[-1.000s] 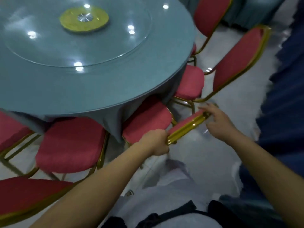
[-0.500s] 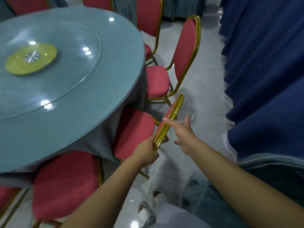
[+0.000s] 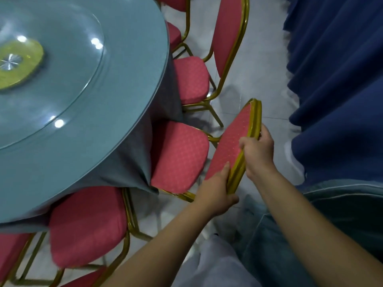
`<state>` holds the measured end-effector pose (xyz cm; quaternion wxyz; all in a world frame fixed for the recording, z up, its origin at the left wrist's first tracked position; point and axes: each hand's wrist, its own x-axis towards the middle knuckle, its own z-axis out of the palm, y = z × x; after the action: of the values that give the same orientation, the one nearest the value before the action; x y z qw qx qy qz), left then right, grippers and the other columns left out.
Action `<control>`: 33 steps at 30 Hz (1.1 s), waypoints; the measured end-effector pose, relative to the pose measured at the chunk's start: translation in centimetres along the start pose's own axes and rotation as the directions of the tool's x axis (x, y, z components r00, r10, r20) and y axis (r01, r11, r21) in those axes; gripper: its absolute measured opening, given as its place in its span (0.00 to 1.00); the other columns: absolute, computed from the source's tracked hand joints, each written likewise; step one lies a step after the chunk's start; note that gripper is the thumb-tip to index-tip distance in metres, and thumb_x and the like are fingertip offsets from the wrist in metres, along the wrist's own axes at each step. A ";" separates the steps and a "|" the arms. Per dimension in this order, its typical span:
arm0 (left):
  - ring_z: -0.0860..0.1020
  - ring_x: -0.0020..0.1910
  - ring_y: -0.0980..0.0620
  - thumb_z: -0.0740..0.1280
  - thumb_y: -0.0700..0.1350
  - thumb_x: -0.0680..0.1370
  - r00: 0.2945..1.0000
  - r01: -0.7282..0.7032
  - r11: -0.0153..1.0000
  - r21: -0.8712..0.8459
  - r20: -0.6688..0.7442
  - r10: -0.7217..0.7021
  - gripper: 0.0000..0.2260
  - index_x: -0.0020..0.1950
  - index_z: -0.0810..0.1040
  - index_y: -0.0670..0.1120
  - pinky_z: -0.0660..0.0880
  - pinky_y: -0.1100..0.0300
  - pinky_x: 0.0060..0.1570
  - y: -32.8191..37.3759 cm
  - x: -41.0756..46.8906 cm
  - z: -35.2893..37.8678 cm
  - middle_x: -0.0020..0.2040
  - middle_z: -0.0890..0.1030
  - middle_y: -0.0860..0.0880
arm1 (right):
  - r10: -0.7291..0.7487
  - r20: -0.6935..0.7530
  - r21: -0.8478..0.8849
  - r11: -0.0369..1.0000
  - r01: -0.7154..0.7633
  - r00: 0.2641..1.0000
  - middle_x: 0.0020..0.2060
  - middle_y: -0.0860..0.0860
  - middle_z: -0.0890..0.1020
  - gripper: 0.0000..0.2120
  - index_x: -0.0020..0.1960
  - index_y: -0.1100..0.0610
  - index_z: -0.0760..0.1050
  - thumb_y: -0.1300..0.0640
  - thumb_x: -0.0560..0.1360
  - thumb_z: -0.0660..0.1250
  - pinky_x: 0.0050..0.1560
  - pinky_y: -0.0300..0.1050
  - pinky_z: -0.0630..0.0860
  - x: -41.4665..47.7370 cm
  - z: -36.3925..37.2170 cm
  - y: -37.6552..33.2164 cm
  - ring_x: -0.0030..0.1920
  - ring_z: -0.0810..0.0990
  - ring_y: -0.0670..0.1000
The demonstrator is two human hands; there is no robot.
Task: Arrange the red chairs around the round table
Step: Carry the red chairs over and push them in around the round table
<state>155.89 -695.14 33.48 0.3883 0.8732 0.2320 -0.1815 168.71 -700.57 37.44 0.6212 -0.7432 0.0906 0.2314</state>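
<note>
- The round bench point(image 3: 124, 83) fills the left of the view. Its grey-blue cloth hangs over the rim and a glass turntable point(image 3: 68, 96) sits on top. Every place below is given relative to it.
- The near chair point(image 3: 87, 226) stands at the bench's lower edge, its seat partly under the cloth, so it looks already placed.
- The held chair point(image 3: 178, 156) is the next one along the rim. Its seat front is tucked under the hanging cloth and its back leans away from the bench, probably so its angle can be set square to the rim.
- The far chair point(image 3: 192, 79) follows further round the bench, seat toward the cloth, with a gap between it and the held one.
- The left hand point(image 3: 215, 195) grips the lower end of the gold back frame, its fingers point(image 3: 224, 169) curled round the tube.
- The right hand point(image 3: 257, 150) clasps the frame higher up, its fingers point(image 3: 245, 142) hooked over onto the red pad. Two spread grips like this would let the person steer the chair.
- A blue drape point(image 3: 335, 79) hangs well away from the bench, leaving a narrow aisle of floor point(image 3: 267, 69).
</note>
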 end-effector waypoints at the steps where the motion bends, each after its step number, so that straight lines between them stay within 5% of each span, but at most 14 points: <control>1: 0.75 0.62 0.44 0.73 0.53 0.70 1.000 -0.004 1.000 -0.024 0.030 0.005 0.47 0.81 0.47 0.57 0.72 0.55 0.51 -0.2 0.4 -0.2 0.68 0.73 0.46 | -0.013 0.008 -0.046 0.999 0.013 1.000 0.66 0.53 0.76 0.30 0.75 0.47 0.64 0.63 0.76 0.64 0.59 0.58 0.79 0.2 0.0 -0.3 0.63 0.77 0.57; 3: 0.72 0.68 0.47 0.75 0.55 0.70 0.991 -0.001 0.987 -0.159 0.128 0.022 0.47 0.80 0.48 0.63 0.72 0.55 0.59 -1.1 0.2 -1.2 0.73 0.70 0.49 | -0.104 0.036 -0.214 0.971 0.110 0.994 0.74 0.52 0.67 0.33 0.78 0.44 0.56 0.57 0.77 0.64 0.67 0.61 0.73 -0.5 0.0 -0.5 0.72 0.69 0.58; 6: 0.68 0.71 0.57 0.76 0.55 0.71 0.976 -0.011 0.953 -0.304 0.205 0.077 0.41 0.75 0.55 0.70 0.71 0.57 0.66 -3.9 -1.7 -3.7 0.75 0.68 0.55 | -0.406 0.175 -0.512 0.740 0.435 0.897 0.80 0.49 0.53 0.31 0.76 0.42 0.62 0.51 0.73 0.63 0.75 0.63 0.48 -4.1 0.6 -0.3 0.80 0.47 0.54; 10: 0.69 0.67 0.69 0.74 0.54 0.73 0.995 0.040 0.956 -0.291 0.101 -0.011 0.35 0.73 0.59 0.70 0.66 0.70 0.62 -8.6 -6.4 -6.6 0.73 0.68 0.63 | -0.411 0.380 -0.560 0.611 0.560 0.829 0.80 0.46 0.55 0.28 0.71 0.41 0.71 0.47 0.71 0.62 0.75 0.59 0.34 -10.2 2.7 1.5 0.80 0.40 0.49; 14: 0.69 0.66 0.71 0.73 0.55 0.73 0.985 0.159 0.928 -0.337 0.115 -0.127 0.29 0.70 0.66 0.71 0.68 0.69 0.63 -14.2 -14.7 -8.8 0.69 0.71 0.67 | -0.275 0.597 -0.483 0.627 0.612 0.753 0.78 0.42 0.58 0.27 0.71 0.42 0.72 0.46 0.72 0.61 0.75 0.49 0.37 -15.3 5.5 4.5 0.79 0.41 0.45; 16: 0.69 0.62 0.75 0.73 0.54 0.75 0.982 0.185 0.912 -0.365 0.098 -0.160 0.27 0.69 0.67 0.72 0.69 0.70 0.62 -17.1 -20.1 -9.8 0.66 0.71 0.71 | -0.132 0.725 -0.461 0.636 0.619 0.676 0.76 0.42 0.65 0.24 0.69 0.44 0.74 0.46 0.74 0.62 0.77 0.48 0.47 -18.4 7.8 6.2 0.79 0.51 0.46; 21: 0.65 0.71 0.63 0.72 0.63 0.72 0.961 0.266 0.911 -0.315 0.013 -0.276 0.28 0.69 0.65 0.74 0.64 0.59 0.71 -26.2 -34.6 -12.4 0.72 0.67 0.67 | 0.069 0.866 -0.420 0.637 0.646 0.495 0.65 0.44 0.76 0.20 0.68 0.46 0.75 0.47 0.77 0.66 0.65 0.45 0.72 -28.8 14.3 10.6 0.64 0.74 0.45; 24: 0.67 0.69 0.61 0.71 0.74 0.64 0.945 0.322 0.913 -0.250 0.024 -0.327 0.34 0.68 0.62 0.78 0.66 0.59 0.66 -32.8 -43.6 -13.8 0.71 0.66 0.68 | 0.158 0.904 -0.404 0.622 0.671 0.398 0.67 0.41 0.73 0.25 0.71 0.42 0.71 0.38 0.75 0.65 0.60 0.39 0.72 -36.1 18.2 14.0 0.60 0.74 0.41; 28: 0.73 0.61 0.61 0.75 0.72 0.61 0.939 0.338 0.902 -0.270 0.028 -0.344 0.38 0.68 0.62 0.77 0.72 0.61 0.59 -42.5 -54.1 -14.3 0.67 0.64 0.72 | 0.267 0.918 -0.397 0.604 0.690 0.294 0.70 0.38 0.69 0.40 0.74 0.40 0.65 0.27 0.66 0.67 0.67 0.42 0.69 -45.3 23.3 18.6 0.69 0.69 0.42; 31: 0.73 0.59 0.64 0.79 0.64 0.63 0.938 0.336 0.890 -0.309 0.021 -0.347 0.33 0.65 0.69 0.73 0.72 0.68 0.52 -48.2 -59.1 -12.8 0.62 0.68 0.72 | 0.336 0.898 -0.414 0.432 0.801 0.283 0.65 0.39 0.75 0.37 0.72 0.39 0.67 0.31 0.67 0.71 0.65 0.46 0.72 -51.3 26.4 21.7 0.65 0.74 0.45; 33: 0.75 0.57 0.60 0.79 0.55 0.68 0.926 0.357 0.907 -0.223 -0.040 -0.375 0.28 0.63 0.71 0.68 0.73 0.62 0.56 -50.6 -60.4 -11.4 0.59 0.74 0.64 | 0.212 0.886 -0.448 0.158 0.880 0.413 0.57 0.41 0.81 0.23 0.65 0.38 0.74 0.38 0.71 0.69 0.60 0.48 0.73 -53.8 27.9 23.4 0.59 0.79 0.48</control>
<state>79.88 -672.50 40.64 0.4283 0.7744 0.4254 -0.1893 105.19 -686.81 37.98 0.0444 -0.7293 -0.5765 0.3658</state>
